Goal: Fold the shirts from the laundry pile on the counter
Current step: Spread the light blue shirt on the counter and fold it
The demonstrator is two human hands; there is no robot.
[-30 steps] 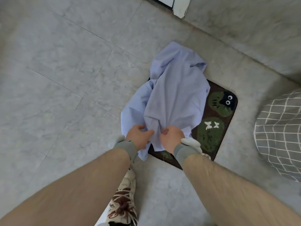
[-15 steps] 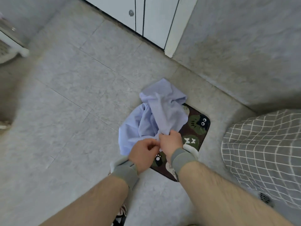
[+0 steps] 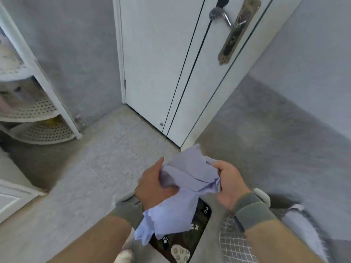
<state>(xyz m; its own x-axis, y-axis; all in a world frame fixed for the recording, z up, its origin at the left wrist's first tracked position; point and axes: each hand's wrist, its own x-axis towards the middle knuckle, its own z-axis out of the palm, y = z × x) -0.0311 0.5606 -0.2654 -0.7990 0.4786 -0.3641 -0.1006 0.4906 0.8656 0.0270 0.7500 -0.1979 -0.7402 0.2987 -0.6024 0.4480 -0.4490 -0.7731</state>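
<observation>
A crumpled light-blue shirt (image 3: 182, 188) hangs in the air between both my hands, above the floor. My left hand (image 3: 152, 185) grips its left side, thumb on top of the cloth. My right hand (image 3: 230, 183) clutches a bunched part on its right side. The shirt's lower end (image 3: 152, 228) droops below my left wrist, over a dark floor mat. Both wrists wear grey bands.
A dark mat (image 3: 182, 242) with paw and cat prints lies on the tiled floor. A white door (image 3: 171, 63) with a metal handle (image 3: 220, 14) stands ahead. White perforated corner shelves (image 3: 38, 120) are at the left. A grey checked fabric (image 3: 239, 242) sits at the lower right.
The shirt has come up off the mat and floor, gathered into both hands. The view has tilted up from the floor to the door and shelves.
</observation>
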